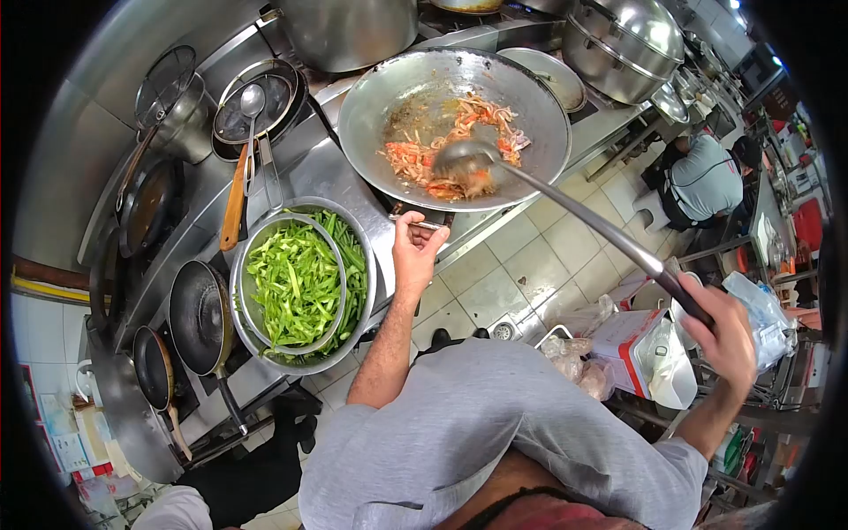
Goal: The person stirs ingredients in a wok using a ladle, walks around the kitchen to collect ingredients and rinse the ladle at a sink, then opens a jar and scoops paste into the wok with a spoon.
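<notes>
A large steel wok point(371, 132) sits on the stove, holding sliced meat and red pieces point(411, 162). My right hand point(720, 329) is wrapped round the dark handle end of a long ladle point(583, 209), whose bowl rests in the food and looks slightly blurred. My left hand point(419, 252) is closed on a small metal handle at the near side of the wok. Left of my forearm, a metal bowl point(367, 305) holds cut green vegetables point(294, 283), part of them in a smaller strainer-like container.
Black frying pans point(199, 309) and a wooden-handled utensil point(233, 208) lie on the left. A large pot point(349, 31) stands behind the wok, a lidded steamer point(623, 49) behind right. A crouching person point(707, 181) is at right; a white-red box point(623, 349) stands nearer.
</notes>
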